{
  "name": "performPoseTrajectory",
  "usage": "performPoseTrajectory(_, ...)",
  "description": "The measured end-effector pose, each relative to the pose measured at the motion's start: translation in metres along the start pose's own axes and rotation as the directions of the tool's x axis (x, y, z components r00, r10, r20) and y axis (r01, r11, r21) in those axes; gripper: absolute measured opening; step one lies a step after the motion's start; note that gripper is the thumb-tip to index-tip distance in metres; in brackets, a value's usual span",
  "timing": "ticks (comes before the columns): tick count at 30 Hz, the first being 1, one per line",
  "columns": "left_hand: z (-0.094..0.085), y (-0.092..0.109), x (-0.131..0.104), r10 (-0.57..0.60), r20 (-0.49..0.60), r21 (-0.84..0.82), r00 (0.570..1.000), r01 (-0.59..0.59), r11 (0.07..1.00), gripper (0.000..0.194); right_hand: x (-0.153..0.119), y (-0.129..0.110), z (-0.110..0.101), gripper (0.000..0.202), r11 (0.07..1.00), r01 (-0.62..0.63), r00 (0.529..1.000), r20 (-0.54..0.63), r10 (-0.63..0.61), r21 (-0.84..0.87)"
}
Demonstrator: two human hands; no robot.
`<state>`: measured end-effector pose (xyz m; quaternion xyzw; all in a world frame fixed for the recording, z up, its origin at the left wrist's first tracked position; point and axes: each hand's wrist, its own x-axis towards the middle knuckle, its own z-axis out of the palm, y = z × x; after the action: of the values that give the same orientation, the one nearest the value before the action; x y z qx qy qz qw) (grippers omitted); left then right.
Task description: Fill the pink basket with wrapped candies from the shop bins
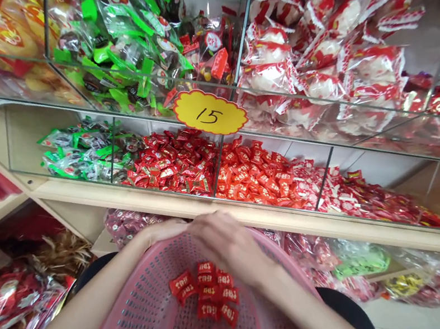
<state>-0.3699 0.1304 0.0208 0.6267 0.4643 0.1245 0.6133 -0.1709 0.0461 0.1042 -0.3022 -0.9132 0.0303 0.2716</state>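
Observation:
A pink plastic basket (144, 314) with slotted walls stands in front of me, and several small red wrapped candies (208, 291) lie at its bottom. My left hand (166, 230) rests on the basket's far rim, its fingers wrapped over the edge. My right hand (225, 243), blurred by motion, is over the far right part of the basket beside the left hand; whether it holds anything cannot be made out. Just beyond the hands, orange-red wrapped candies (251, 176) and darker red candies (177, 160) fill glass compartments on the shelf.
A yellow tag (209, 112) marked 15 hangs on the upper glass shelf. Green-wrapped sweets (82, 155) lie at the left, and large red-and-white packets (324, 55) fill the upper right. The wooden shelf edge (340, 217) runs just past the basket. Bagged goods (4, 293) lie low left.

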Motion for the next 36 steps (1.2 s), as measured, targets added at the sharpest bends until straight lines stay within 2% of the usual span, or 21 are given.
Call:
performPoseTrajectory(2, 0.000, 0.000, 0.001, 0.011, 0.041, -0.031, 0.999, -0.010, 0.999, 0.065, 0.003, 0.023, -0.036, 0.020, 0.993, -0.122, 0.978, -0.173, 0.120, 0.001)
performPoseTrajectory(3, 0.000, 0.001, 0.001, 0.005, 0.077, -0.054, 0.997, -0.001, 0.999, 0.065, 0.002, 0.036, -0.051, 0.018, 0.975, -0.219, 0.956, -0.208, 0.207, -0.037)
performPoseTrajectory(6, 0.001, 0.003, 0.002, 0.027, 0.126, -0.077, 0.992, -0.017, 0.997, 0.066, -0.012, 0.074, -0.078, 0.015, 0.859, -0.483, 0.874, -0.157, 0.461, -0.169)
performPoseTrajectory(9, 0.002, 0.006, 0.002, 0.085, 0.098, -0.078, 0.992, -0.077, 0.994, 0.066, -0.026, 0.095, -0.080, 0.017, 0.785, -0.598, 0.801, -0.079, 0.594, -0.164)
performPoseTrajectory(14, 0.005, 0.008, -0.003, 0.019, 0.170, -0.172, 0.985, 0.011, 0.985, 0.062, -0.031, 0.102, -0.062, 0.017, 0.783, -0.622, 0.781, -0.057, 0.622, 0.029)
performPoseTrajectory(16, 0.006, 0.008, -0.004, 0.000, 0.201, -0.208, 0.980, 0.043, 0.977, 0.058, -0.031, 0.101, -0.060, 0.018, 0.789, -0.613, 0.784, -0.100, 0.613, 0.035)
performPoseTrajectory(18, 0.006, 0.006, -0.004, -0.014, 0.214, -0.226, 0.977, 0.064, 0.972, 0.057, -0.032, 0.096, -0.064, 0.018, 0.805, -0.593, 0.787, -0.193, 0.585, 0.021)
performPoseTrajectory(22, 0.006, 0.003, -0.001, -0.039, 0.210, -0.223, 0.977, 0.086, 0.971, 0.056, -0.031, 0.066, -0.082, 0.014, 0.879, -0.473, 0.789, -0.413, 0.455, 0.064)
performPoseTrajectory(24, 0.005, 0.003, 0.001, -0.031, 0.191, -0.199, 0.981, 0.070, 0.978, 0.054, -0.027, 0.043, -0.088, 0.010, 0.916, -0.377, 0.802, -0.446, 0.397, 0.137)
performPoseTrajectory(26, 0.004, 0.003, 0.002, -0.028, 0.163, -0.157, 0.986, 0.054, 0.986, 0.051, -0.019, 0.022, -0.083, 0.007, 0.917, -0.285, 0.854, -0.361, 0.375, 0.281)
performPoseTrajectory(27, 0.003, 0.003, 0.003, -0.032, 0.143, -0.131, 0.989, 0.051, 0.990, 0.050, -0.015, 0.014, -0.074, 0.008, 0.893, -0.252, 0.895, -0.262, 0.362, 0.372)
performPoseTrajectory(29, 0.003, 0.003, 0.003, -0.041, 0.100, -0.079, 0.994, 0.049, 0.996, 0.050, -0.009, 0.004, -0.045, 0.011, 0.808, -0.237, 0.960, 0.004, 0.279, 0.539)
performPoseTrajectory(30, 0.003, 0.004, 0.002, -0.041, 0.085, -0.062, 0.996, 0.047, 0.997, 0.049, -0.008, 0.003, -0.025, 0.013, 0.766, -0.256, 0.967, 0.147, 0.210, 0.590)
performPoseTrajectory(32, 0.004, 0.007, -0.001, -0.037, 0.081, -0.058, 0.996, 0.042, 0.997, 0.048, -0.010, 0.004, 0.018, 0.013, 0.738, -0.277, 0.937, 0.342, 0.067, 0.616)
performPoseTrajectory(34, 0.004, 0.009, -0.004, -0.059, 0.108, -0.084, 0.992, 0.068, 0.994, 0.048, -0.016, 0.008, 0.058, 0.011, 0.773, -0.291, 0.875, 0.483, -0.023, 0.564)
performPoseTrajectory(36, 0.005, 0.011, -0.006, -0.098, 0.133, -0.106, 0.986, 0.112, 0.988, 0.049, -0.023, 0.009, 0.087, 0.010, 0.818, -0.252, 0.814, 0.571, -0.110, 0.517)
